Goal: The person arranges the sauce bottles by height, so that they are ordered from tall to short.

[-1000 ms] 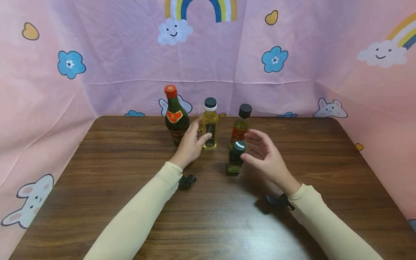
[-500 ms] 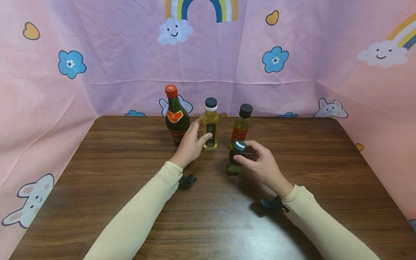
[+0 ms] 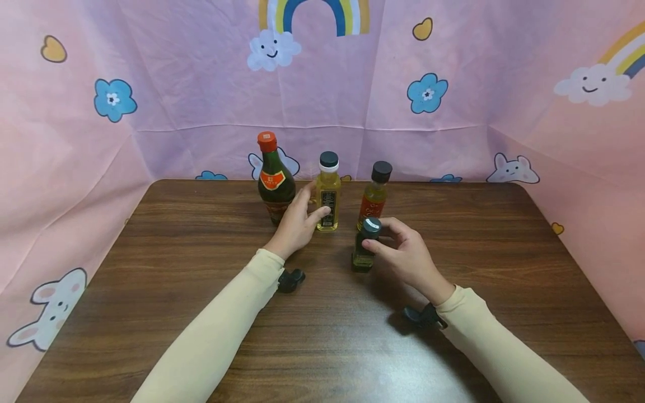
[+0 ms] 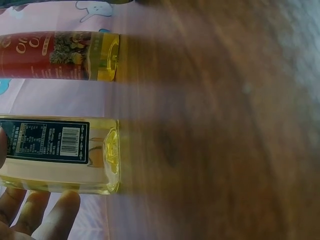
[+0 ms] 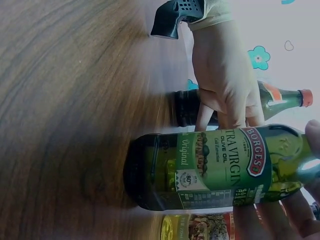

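Observation:
In the head view my left hand [image 3: 296, 226] holds a clear square bottle of yellow oil [image 3: 329, 184], thumb over its dark label and fingers around its left side. The left wrist view shows this yellow oil bottle [image 4: 102, 175] with its base at the tabletop. My right hand [image 3: 410, 260] grips a small dark green olive oil bottle [image 3: 362, 258] near its neck, the thumb in front and fingers behind. Its green Borges label faces the right wrist camera, where the olive oil bottle [image 5: 220, 167] stands upright on the wood, its cap out of that view.
A red-labelled oil bottle [image 3: 371, 206] with a black cap stands just behind the olive oil. Left of the yellow oil is a tall green bottle [image 3: 276, 187] with a red cap, partly hidden by my left hand. A patterned cloth [image 3: 322, 101] hangs behind the wooden table [image 3: 322, 336].
My right hand has moved left onto the olive oil bottle, and its fingers have closed around it. The left hand has stayed on the yellow oil bottle.

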A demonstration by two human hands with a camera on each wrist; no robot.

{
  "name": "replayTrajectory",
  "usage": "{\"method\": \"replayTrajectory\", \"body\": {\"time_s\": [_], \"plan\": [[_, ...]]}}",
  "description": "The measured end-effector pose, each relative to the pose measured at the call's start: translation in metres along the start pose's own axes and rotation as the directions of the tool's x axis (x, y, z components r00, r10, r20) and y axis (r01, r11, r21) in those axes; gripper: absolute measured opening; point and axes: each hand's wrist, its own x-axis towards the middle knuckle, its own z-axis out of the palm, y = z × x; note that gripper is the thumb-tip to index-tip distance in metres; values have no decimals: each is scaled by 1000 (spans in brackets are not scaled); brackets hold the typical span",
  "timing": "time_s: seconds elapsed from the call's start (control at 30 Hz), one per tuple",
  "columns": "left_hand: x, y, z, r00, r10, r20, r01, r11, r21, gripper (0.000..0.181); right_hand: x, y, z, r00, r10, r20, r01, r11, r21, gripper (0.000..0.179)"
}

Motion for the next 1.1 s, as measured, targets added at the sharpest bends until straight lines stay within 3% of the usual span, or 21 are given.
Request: {"method": "replayTrajectory", "body": {"time_s": [0.27,0.67,1.1], "plan": [[-2,1,0,1000,-7,1,7,1000,2,68,0,-1,1,1000,-9,-7,9,1000,-10,33],[-1,3,-1,1000,-9,5,9,1000,-1,66,-4,0,3,992,-118,-53,113,990,-86,30],[-2,2,-1,999,-23,22,23,1000,-4,68,-4,-3,-17,978,-148,-147,140,988,-66,28]]}}
